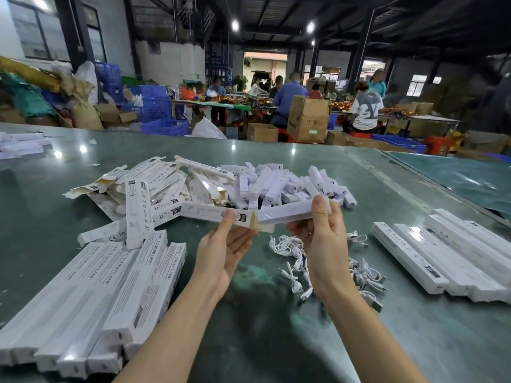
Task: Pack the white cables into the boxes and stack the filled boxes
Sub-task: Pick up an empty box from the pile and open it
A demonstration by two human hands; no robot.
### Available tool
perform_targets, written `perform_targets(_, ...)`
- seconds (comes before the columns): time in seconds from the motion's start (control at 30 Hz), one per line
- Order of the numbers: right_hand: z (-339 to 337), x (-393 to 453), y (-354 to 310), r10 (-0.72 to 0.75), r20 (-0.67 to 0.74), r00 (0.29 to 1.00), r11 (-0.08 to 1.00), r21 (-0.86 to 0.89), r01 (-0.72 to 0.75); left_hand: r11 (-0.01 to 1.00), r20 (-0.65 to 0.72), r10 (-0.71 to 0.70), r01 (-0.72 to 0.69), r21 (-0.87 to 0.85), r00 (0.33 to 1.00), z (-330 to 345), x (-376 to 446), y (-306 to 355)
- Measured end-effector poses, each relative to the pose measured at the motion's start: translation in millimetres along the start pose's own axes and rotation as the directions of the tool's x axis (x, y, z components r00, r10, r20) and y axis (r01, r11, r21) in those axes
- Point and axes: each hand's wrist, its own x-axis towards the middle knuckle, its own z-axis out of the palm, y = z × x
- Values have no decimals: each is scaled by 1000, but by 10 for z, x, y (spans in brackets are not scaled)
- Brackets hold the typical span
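— While both hands are raised over the worktop (276, 341), what do they grip?

— Left hand (225, 244) pinches an open carton (218, 214); right hand (322, 233) pinches a white lamp bar (287, 214). White cables (293, 250) lie beneath.

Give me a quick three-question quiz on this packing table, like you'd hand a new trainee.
1. True or false: the left hand holds a box by its open end.
2. Where do the loose white cables lie?
A. inside a blue crate
B. on the table, under the right hand
C. on top of the box stack at the left
3. Fill in: the right hand holds a long white ____, its end pointed at the box's mouth.

Key
1. True.
2. B.
3. Lamp: a plain white bar like those heaped behind the hands; the boxes read "Smart Sensor Lamp".
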Motion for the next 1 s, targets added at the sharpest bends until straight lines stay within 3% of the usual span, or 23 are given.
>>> perform_targets(0.33, 56, -92, -24, -135, 22, 991, 982, -129, 137, 997, 95, -46, 51, -57, 994, 35, -16, -14)
perform_targets(0.5, 86, -157, -30, -192, -55, 980, 965, -194, 178, 997, 151, -46, 55, -58, 988, 52, -29, -20)
perform_targets(0.7, 94, -160, 81, -319, -28, 947, 844, -462, 271, 994, 192, -95, 105, -39, 977, 82, -46, -46)
perform_targets(0.8, 94, -175, 146, -268, 99, 958, 759, -590, 273, 992, 244, -119, 123, 0, 963, 128, -80, -80)
perform_targets(0.87, 94, -179, 178, -146, 187, 971, 703, -671, 235, 992, 270, -127, 124, 27, 954, 153, -102, -95)
perform_targets(1.0, 57, -157, 165, -26, 278, 960, 617, -752, 234, 992, 242, -125, 119, 41, 962, 138, -85, -71)
